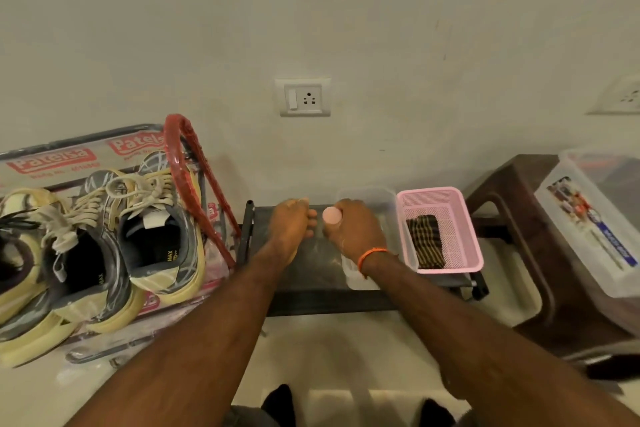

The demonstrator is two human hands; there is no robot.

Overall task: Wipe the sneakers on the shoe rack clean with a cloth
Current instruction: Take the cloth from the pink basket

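While both arms reach forward over the low dark stand (311, 302), the right hand (349, 229) curls its fingers round a small bottle with a pink cap (331, 215), holding it upright above the stand's back edge. The left hand (289, 224) hangs just beside it, fingers bent downward and bunched; whether they hold anything cannot be told. A dark checked cloth (425, 241) lies folded inside the pink basket (467, 229) at the stand's right end, with a clear plastic tub (388, 204) between basket and right hand. The sneakers (114, 236), grey and pale yellow with cream laces, sit on the shoe rack (194, 163) to the left, heels toward the person, well apart from the cloth.
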